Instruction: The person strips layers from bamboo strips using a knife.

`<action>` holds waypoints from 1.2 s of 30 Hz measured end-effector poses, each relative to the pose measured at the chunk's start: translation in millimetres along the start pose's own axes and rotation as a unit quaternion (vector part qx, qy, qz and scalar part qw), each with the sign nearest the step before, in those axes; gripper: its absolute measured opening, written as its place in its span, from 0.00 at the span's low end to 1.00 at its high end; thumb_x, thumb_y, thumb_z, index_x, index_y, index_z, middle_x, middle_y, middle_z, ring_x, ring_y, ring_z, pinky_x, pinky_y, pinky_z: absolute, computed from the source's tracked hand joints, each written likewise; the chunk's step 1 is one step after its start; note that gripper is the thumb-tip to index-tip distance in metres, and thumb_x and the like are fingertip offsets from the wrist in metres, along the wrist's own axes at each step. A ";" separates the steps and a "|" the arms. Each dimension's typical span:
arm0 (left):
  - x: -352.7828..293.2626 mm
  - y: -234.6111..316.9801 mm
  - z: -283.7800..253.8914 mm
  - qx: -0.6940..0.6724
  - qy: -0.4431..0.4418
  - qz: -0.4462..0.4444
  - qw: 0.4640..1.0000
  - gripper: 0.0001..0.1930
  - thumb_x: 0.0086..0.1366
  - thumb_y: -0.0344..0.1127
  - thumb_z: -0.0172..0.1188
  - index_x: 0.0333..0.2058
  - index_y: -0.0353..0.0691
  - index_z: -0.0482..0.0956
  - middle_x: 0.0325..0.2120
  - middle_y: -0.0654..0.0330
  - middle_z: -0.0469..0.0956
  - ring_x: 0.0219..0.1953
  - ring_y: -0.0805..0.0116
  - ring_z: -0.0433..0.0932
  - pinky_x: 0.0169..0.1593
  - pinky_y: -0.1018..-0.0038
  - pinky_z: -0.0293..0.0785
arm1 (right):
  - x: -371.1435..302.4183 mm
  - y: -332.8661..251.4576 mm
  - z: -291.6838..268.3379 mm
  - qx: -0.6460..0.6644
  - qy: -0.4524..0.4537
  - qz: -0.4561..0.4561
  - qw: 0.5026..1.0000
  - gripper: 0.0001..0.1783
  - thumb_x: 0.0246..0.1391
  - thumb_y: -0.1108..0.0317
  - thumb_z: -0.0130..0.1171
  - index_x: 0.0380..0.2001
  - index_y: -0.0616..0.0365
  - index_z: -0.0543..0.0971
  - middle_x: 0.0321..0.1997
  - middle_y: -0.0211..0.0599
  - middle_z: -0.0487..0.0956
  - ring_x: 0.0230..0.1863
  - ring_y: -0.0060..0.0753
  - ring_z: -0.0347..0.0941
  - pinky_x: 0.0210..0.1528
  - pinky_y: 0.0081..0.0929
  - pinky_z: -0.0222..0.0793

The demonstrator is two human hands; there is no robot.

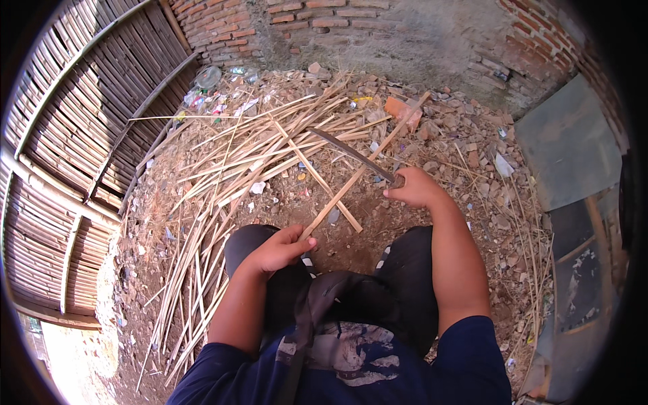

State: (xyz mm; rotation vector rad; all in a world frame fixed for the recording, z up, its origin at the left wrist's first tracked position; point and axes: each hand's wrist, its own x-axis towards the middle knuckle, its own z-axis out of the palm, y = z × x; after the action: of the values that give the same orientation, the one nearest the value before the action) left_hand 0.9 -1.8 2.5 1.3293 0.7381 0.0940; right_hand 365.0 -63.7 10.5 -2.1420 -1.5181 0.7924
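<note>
My left hand [281, 248] is closed round the near end of a long flat bamboo strip [385, 142], which slants away to the far right. In my right hand [415, 188] is the handle of a machete [356, 154]. Its dark, narrow blade points to the far left and crosses the bamboo strip about midway; whether they touch I cannot tell. Beneath the held strip, another bamboo strip [297, 150] lies crosswise on the ground. A large loose pile of split bamboo strips [250, 162] spreads ahead and to the left.
Rubble and litter cover the dirt ground. An orange brick piece [403, 112] lies near the held strip's far end. A woven bamboo wall [94, 88] stands left, a brick wall [378, 40] at the back. Grey panels [567, 142] lean at right, beside thin bamboo strips [533, 263].
</note>
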 end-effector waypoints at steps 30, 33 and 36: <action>0.1 1.1 8.0 0.009 0.014 -0.002 1.000 0.15 0.68 0.46 0.64 0.40 0.41 0.73 0.23 0.76 0.65 0.21 0.86 0.60 0.24 0.83 0.53 | 0.5 -31.8 28.1 -0.132 -0.151 -0.162 0.966 0.28 0.44 0.49 0.73 0.42 0.59 0.83 0.33 0.44 0.83 0.35 0.39 0.82 0.39 0.38 0.76; -1.7 2.8 5.5 -0.001 0.006 0.006 1.000 0.15 0.68 0.46 0.64 0.40 0.41 0.73 0.23 0.76 0.65 0.22 0.85 0.60 0.25 0.83 0.54 | 14.9 -15.9 20.2 -0.047 -0.212 -0.108 0.970 0.31 0.45 0.48 0.73 0.46 0.61 0.82 0.32 0.43 0.82 0.31 0.35 0.81 0.34 0.35 0.76; -0.1 -3.4 -1.3 -0.011 0.016 0.020 1.000 0.16 0.67 0.47 0.64 0.41 0.41 0.73 0.24 0.75 0.65 0.22 0.85 0.60 0.24 0.83 0.54 | 20.2 3.0 7.5 0.074 -0.157 0.002 0.985 0.35 0.46 0.47 0.73 0.50 0.64 0.79 0.32 0.44 0.82 0.30 0.34 0.80 0.32 0.34 0.74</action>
State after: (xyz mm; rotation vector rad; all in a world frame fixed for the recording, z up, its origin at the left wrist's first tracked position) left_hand -1.1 -1.7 -0.5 1.3240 0.7354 0.1549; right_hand 367.3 -45.7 -1.5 -1.9822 -1.5460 1.2524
